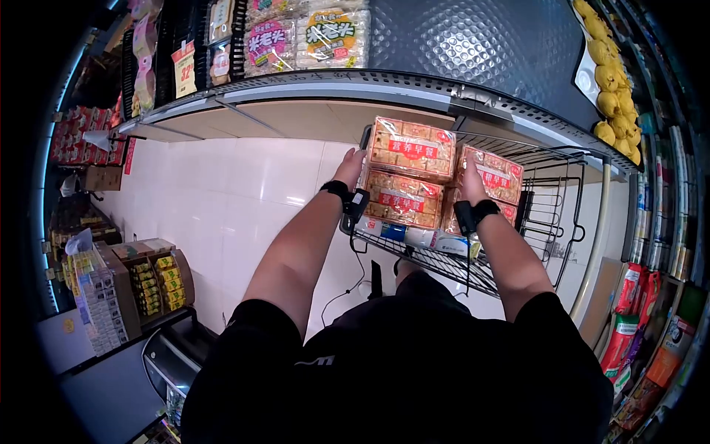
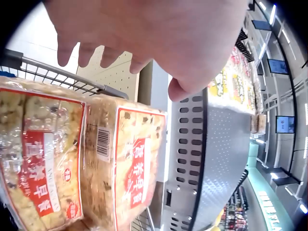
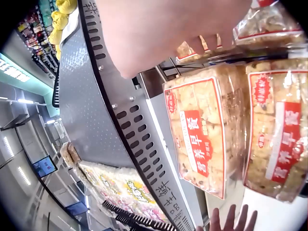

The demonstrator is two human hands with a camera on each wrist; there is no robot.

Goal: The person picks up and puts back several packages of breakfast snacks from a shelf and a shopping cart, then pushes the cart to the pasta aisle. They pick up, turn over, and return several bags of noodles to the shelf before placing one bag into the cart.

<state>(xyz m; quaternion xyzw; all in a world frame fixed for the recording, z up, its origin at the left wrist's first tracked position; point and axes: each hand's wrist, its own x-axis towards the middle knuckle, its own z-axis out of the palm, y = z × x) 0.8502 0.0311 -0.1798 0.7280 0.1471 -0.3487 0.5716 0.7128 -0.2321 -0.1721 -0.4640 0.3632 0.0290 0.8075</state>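
Several clear-wrapped packs of biscuits with red labels fill one end of a wire shopping cart [image 1: 560, 194]. An upper left pack [image 1: 403, 137] and a lower left pack [image 1: 403, 211] lie one beyond the other. My left hand [image 1: 350, 169] is beside the left packs, at the cart's end; in the left wrist view its fingers are spread and straight, apart from the biscuits. My right hand [image 1: 471, 183] lies over the right-hand pack [image 1: 503, 177], its fingers extended along the wrapping. The right wrist view hides part of those fingertips behind the hand.
A grey shelf [image 1: 481, 44] with a perforated metal edge runs across the front, bearing wrapped snack packs [image 1: 333, 37] and yellow fruit [image 1: 612, 81]. White and blue packages [image 1: 420, 237] lie low in the cart. Boxed goods [image 1: 159, 281] stand at left, bagged goods [image 1: 621, 340] at right.
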